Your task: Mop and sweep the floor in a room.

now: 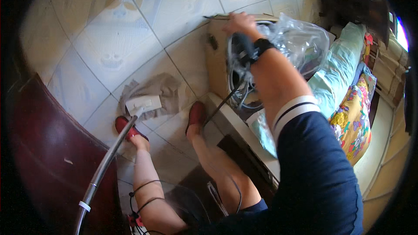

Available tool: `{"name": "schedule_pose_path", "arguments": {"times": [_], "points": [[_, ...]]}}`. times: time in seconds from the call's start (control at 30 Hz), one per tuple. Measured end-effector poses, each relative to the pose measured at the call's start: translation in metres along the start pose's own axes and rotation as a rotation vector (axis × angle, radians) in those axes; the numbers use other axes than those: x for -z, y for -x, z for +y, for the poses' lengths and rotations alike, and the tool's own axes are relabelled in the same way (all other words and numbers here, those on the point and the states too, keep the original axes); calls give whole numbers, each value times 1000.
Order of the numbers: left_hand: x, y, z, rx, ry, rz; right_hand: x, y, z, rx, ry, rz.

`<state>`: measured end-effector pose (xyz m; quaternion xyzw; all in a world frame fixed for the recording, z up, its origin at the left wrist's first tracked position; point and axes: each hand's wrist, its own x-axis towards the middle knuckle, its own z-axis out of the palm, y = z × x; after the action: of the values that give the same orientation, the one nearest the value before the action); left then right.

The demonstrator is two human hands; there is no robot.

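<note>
My right hand, with a black band at the wrist, reaches to the far edge of an open cardboard box. Its fingers curl over the rim there, slightly blurred. Inside the box lie coiled grey cables or hoses and crumpled clear plastic. A dark, blurred handle-like thing shows just beside my wrist. My left hand is out of view. At the left a flat mop with a metal pole and a white plate rests its grey-brown cloth on the floor.
A dark red wooden furniture piece stands at the left. To the right are a pale green cloth bundle and a yellow flowered cloth. My red shoes stand on the tiled floor, and a thin dark cord runs from the box.
</note>
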<state>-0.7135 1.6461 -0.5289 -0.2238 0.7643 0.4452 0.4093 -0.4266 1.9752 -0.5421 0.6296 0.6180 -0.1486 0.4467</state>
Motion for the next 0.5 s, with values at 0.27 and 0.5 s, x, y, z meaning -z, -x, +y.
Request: {"name": "schedule_pose_path", "arguments": {"times": [0.27, 0.5], "points": [[28, -58, -27, -245, 41, -171, -10, -45, 33, 349, 63, 127], [43, -82, -37, -312, 84, -189, -19, -18, 35, 518, -165, 252]]}}
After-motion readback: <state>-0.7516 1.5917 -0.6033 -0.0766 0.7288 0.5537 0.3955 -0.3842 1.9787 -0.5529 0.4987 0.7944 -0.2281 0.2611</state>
